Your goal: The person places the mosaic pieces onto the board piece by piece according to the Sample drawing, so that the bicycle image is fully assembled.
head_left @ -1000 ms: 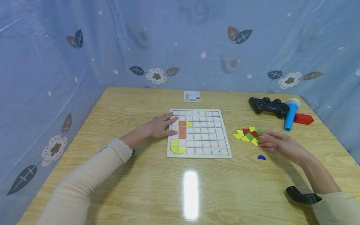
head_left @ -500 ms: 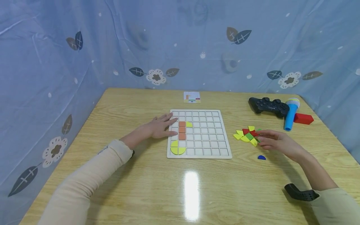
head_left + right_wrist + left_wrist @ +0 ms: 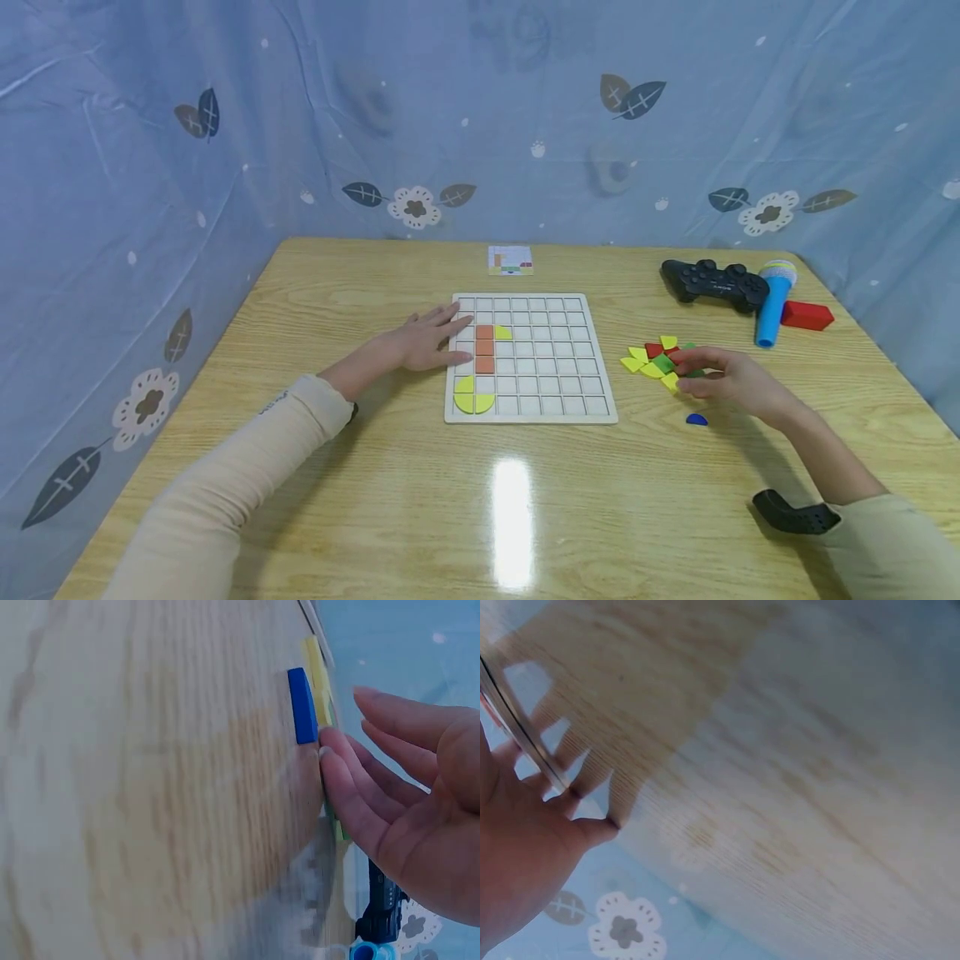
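My left hand rests with spread fingers on the left edge of a white grid board. The left wrist view shows its fingertips down at the tabletop beside the board. On the board lie an upright row of orange square tiles, a yellow quarter-round tile, and three more yellow quarter-rounds at the lower left corner. My right hand reaches over the right side of a loose pile of yellow, red and green tiles, thumb and fingers apart. A blue half-round tile lies just in front.
A small printed card with a coloured pattern lies behind the board. At the back right are a black game controller, a blue toy microphone and a red block. A blue patterned curtain closes off the back and left.
My right hand has shifted a little left over the pile, its fingertips now covering part of the red and green tiles. The left hand and the tiles on the board stay put.
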The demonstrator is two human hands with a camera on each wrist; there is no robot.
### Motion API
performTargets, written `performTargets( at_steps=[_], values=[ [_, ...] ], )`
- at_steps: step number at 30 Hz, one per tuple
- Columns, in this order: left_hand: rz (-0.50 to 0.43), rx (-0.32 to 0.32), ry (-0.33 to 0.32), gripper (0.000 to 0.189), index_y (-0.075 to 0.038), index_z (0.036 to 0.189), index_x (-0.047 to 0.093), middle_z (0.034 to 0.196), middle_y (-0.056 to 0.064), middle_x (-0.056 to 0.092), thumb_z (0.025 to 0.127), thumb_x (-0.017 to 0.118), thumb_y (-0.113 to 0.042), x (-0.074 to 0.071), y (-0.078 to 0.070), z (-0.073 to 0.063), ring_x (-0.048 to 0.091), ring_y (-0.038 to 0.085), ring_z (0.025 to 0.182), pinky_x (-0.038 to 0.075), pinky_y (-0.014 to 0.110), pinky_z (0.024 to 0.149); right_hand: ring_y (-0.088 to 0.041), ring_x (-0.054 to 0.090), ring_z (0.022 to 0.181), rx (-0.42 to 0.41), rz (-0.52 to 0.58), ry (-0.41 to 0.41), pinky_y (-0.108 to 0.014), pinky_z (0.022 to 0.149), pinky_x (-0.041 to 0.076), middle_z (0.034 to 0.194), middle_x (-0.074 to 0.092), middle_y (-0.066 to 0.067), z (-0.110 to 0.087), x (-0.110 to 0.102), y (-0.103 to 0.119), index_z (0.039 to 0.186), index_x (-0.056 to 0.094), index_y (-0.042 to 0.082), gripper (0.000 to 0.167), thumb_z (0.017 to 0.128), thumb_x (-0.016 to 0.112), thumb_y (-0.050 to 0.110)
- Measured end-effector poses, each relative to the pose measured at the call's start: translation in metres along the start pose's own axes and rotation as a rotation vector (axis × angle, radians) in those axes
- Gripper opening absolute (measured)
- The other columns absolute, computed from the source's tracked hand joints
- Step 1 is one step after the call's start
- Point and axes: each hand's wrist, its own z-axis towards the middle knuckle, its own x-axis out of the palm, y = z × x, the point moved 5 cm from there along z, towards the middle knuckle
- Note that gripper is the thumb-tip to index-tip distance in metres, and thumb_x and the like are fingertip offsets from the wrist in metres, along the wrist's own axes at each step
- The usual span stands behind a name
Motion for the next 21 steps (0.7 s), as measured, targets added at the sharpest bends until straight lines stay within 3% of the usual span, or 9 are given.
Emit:
performTargets(
  at_steps=[3, 10, 21],
  values=[
    [0.004, -0.003, 0.000, 0.077, -0.023, 0.155, 0.007, 0.158, 0.007, -0.008, 0.096, 0.036, -0.062, 0.000, 0.000, 0.000, -0.004, 0.031, 0.143, 0.002, 0.056, 0.111, -0.032, 0.059, 0.100, -0.009, -0.052, -0.035, -0.025, 0.073, 0.053, 0.115, 0.056, -0.021, 0.002, 0.002, 0.002, 0.132, 0.049, -0.006, 0.051, 0.092, 0.066, 0.020],
    [0.005, -0.005, 0.001, 0.077, -0.023, 0.155, 0.006, 0.159, 0.007, -0.007, 0.096, 0.035, -0.062, 0.000, 0.001, 0.000, -0.004, 0.031, 0.143, 0.001, 0.056, 0.111, -0.026, 0.058, 0.091, -0.060, -0.158, -0.118, -0.021, 0.069, 0.051, 0.103, 0.060, -0.016, 0.006, 0.008, 0.009, 0.123, 0.057, -0.007, 0.045, 0.086, 0.072, 0.014],
    [0.004, -0.006, 0.004, 0.077, -0.023, 0.155, 0.006, 0.158, 0.007, -0.008, 0.095, 0.035, -0.063, 0.000, 0.000, 0.000, -0.004, 0.031, 0.143, 0.002, 0.056, 0.111, -0.024, 0.057, 0.086, -0.019, -0.153, -0.108, -0.022, 0.065, 0.051, 0.100, 0.057, -0.014, 0.007, 0.013, 0.010, 0.120, 0.057, -0.009, 0.042, 0.085, 0.072, 0.009]
  ],
)
